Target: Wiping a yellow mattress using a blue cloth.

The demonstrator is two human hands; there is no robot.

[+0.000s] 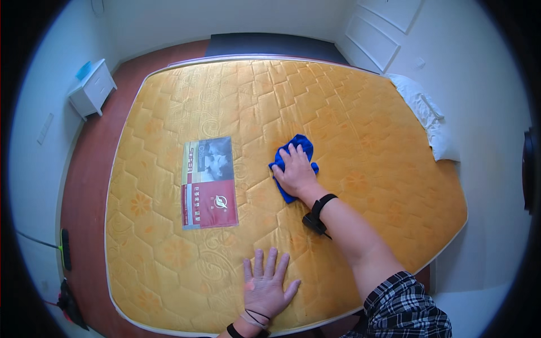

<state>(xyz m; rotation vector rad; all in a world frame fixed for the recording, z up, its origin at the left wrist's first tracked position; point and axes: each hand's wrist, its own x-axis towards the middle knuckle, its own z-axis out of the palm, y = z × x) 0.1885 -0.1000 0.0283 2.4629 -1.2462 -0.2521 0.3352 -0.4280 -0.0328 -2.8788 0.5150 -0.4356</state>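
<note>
A gold quilted mattress (262, 105) fills most of the view before me. My right hand (294, 171) lies on a crumpled blue cloth (299, 141) and presses it against the mattress, a little right of the middle. My left hand (267, 283) rests flat on the mattress near its closest edge, fingers spread, with nothing in it. A printed label panel (211, 203) in red, grey and cream lies on the mattress, left of the cloth. Both wrists wear dark bands; a small black device hangs from the right one.
White pillows (422, 114) lie along the mattress's right edge by the wall. On the reddish floor at the left stands a white nightstand (95, 88) with a light blue object on it. A broom (65, 249) is at lower left. A dark panel (274, 45) lies beyond the far edge.
</note>
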